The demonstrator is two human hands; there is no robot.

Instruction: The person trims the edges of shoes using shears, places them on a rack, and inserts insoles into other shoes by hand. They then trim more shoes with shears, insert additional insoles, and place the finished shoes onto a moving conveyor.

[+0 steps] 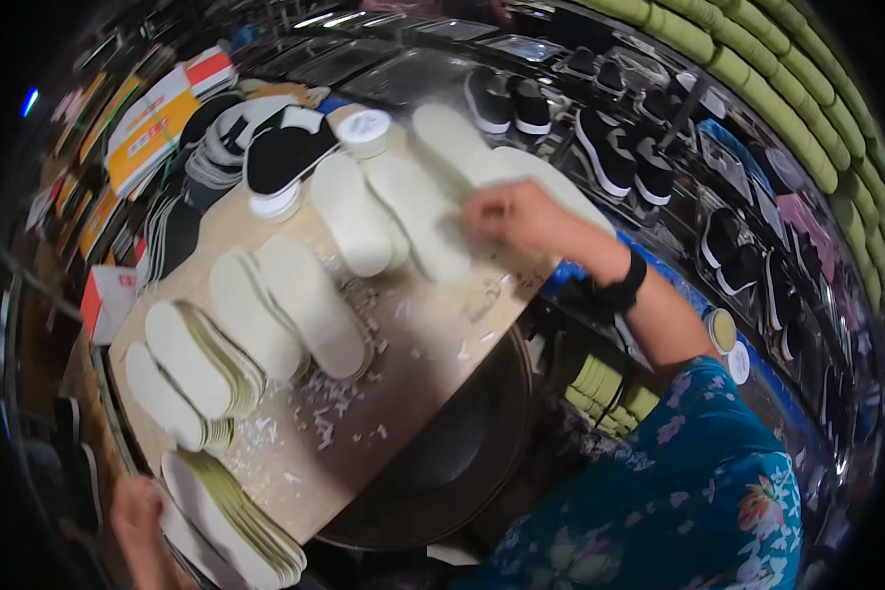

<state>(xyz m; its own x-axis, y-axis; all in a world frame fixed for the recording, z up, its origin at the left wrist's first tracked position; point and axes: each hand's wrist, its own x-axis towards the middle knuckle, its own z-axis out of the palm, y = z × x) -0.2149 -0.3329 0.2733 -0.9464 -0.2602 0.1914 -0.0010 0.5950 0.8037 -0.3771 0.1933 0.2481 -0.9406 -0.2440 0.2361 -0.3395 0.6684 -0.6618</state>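
White insoles lie in fanned stacks over a tan worktable, and the nearest stack sits at the near left edge, overhanging the table's corner. The left hand rests just beside that stack at the lower left, touching or almost touching its near end; only part of the hand shows, so I cannot tell how far it is open or whether it grips anything. Right of it, below the table edge, sits a dark round basin. The person's blue flowered sleeve fills the near right.

Farther in, small white trimmings are scattered on the bare table. To their left stand two more fanned stacks, and just beyond them a pair of broad white insoles overlapping each other.

Farther still, the right hand, with a black band on its wrist, reaches across from the right. Its fingers are curled down, pressing on or pinching the right end of a row of long insoles at the table's far side; the exact grip is blurred. A white round tub stands beyond that row, and a black shoe upper lies left of it. Along the far right, black-and-white shoes sit on racks.
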